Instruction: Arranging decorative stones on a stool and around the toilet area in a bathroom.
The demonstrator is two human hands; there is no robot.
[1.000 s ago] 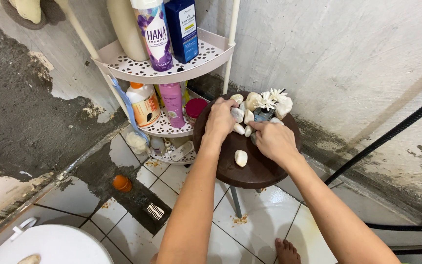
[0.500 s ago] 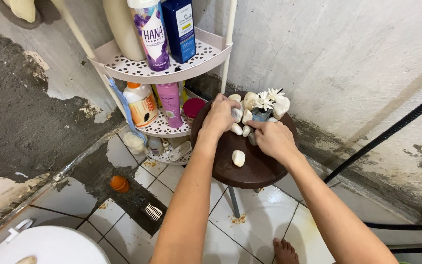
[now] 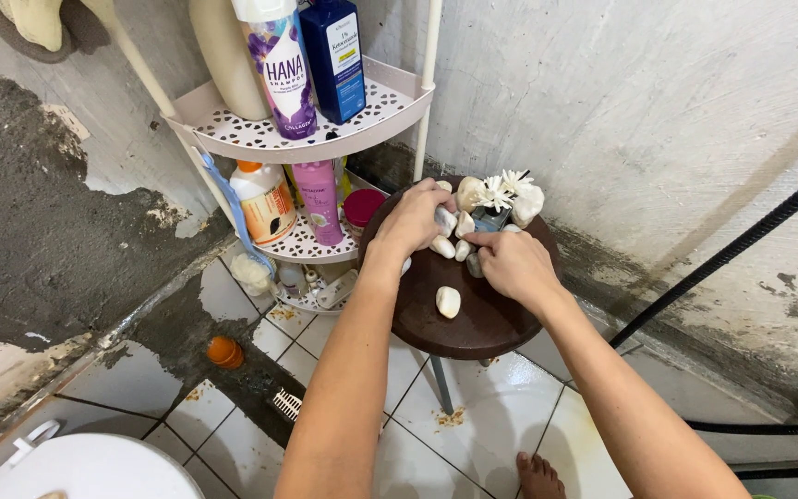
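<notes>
White stones (image 3: 448, 301) lie on the round dark stool (image 3: 491, 325) at frame centre: one sits alone in the middle, and at least five more cluster at the far rim beside two white flowers (image 3: 501, 189). The left hand (image 3: 411, 222) curls over the cluster, fingers touching a stone; whether it grips one is hidden. The right hand (image 3: 513, 263) pinches at a small stone, fingertips covering it. On the corner shelf (image 3: 233, 125) at upper left, three bottles are cut off at the top.

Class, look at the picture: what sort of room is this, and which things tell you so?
Most likely a bathroom: a corner shelf of shampoo bottles, a wet tiled floor with a drain, and a white toilet lid.
</notes>
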